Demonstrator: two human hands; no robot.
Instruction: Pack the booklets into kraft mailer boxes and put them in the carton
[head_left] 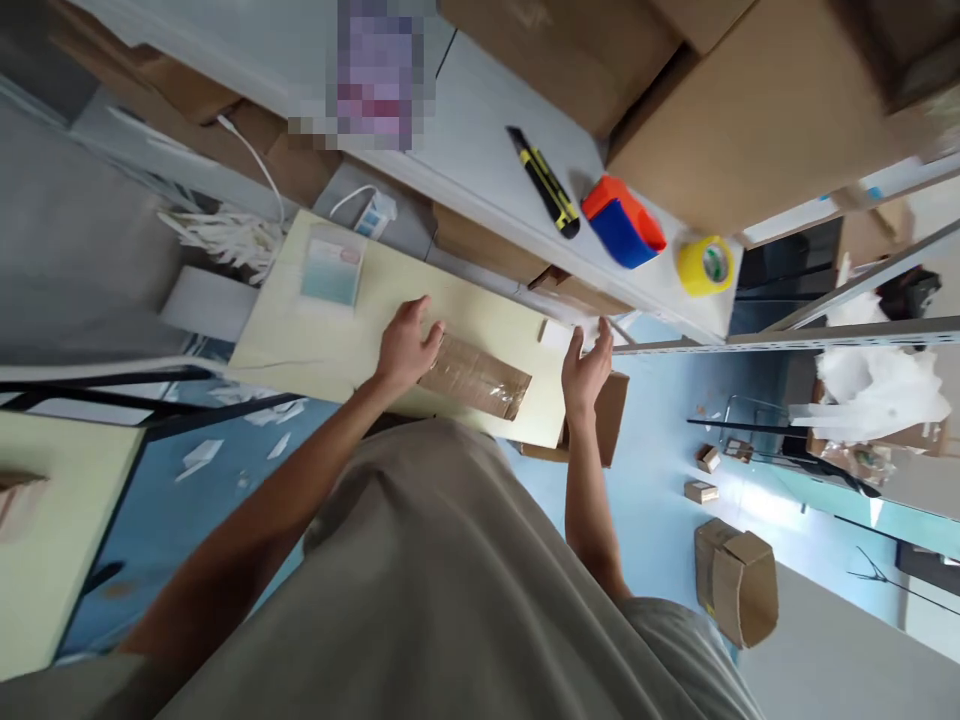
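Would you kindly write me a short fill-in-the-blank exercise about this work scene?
1. The hand nearer the brown package is the person's ____ one.
2. The other hand holds ____.
3. On the white shelf, the red-and-blue item lies ____ the utility knife and the roll of tape.
4. The outside of that roll is coloured ____.

Missing words: left; nothing; between; yellow.

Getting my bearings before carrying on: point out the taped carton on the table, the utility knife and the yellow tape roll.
Taped carton (481,378), head view: middle of its upper face.
Utility knife (547,184), head view: middle of its handle.
Yellow tape roll (693,268), head view: its outer yellow side.
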